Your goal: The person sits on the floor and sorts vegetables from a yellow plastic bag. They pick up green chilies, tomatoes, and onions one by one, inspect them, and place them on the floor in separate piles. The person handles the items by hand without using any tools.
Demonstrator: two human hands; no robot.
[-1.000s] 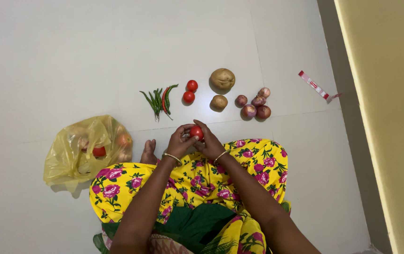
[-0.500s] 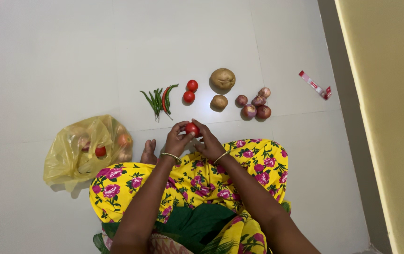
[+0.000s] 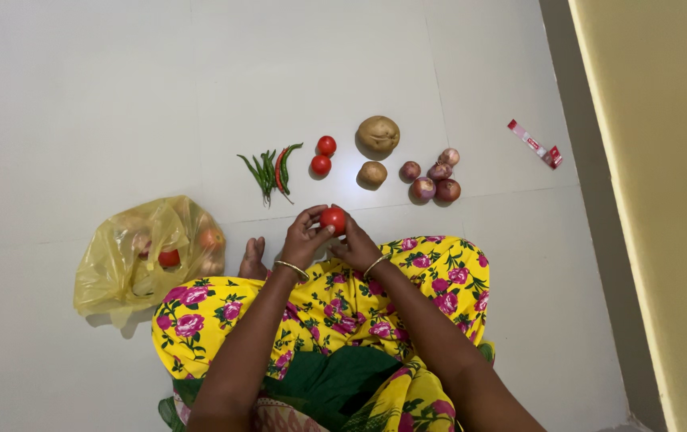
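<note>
- Holding a red tomato (image 3: 333,219) between them, both hands meet just above the person's lap, over the white tiled floor (image 3: 103,96).
- Left hand (image 3: 305,238) is partly closed, its fingertips pressed against the tomato's left side; a thin bangle circles the wrist.
- Right hand (image 3: 357,242) cups the tomato from the right and below, fingers curled loosely around it, with a bangle on that wrist too.
- Two more small tomatoes (image 3: 323,155) lie on the floor beyond the hands, one just behind the other and nearly touching.
- Left of them lies a small bunch of chillies (image 3: 271,171), mostly green with one red among them.
- Right of the tomatoes sit two potatoes (image 3: 377,148), the larger one farther away, the smaller one nearer.
- Beyond the potatoes to the right, four reddish onions (image 3: 432,177) are clustered close together.
- A yellow plastic bag (image 3: 147,254) rests on the floor to the person's left, with reddish produce showing through it.
- A small red-and-white sachet (image 3: 534,145) lies apart near the wall (image 3: 663,160).
- The person sits in a yellow garment (image 3: 431,280) printed with pink roses, one bare foot (image 3: 254,259) showing beside the left wrist.
</note>
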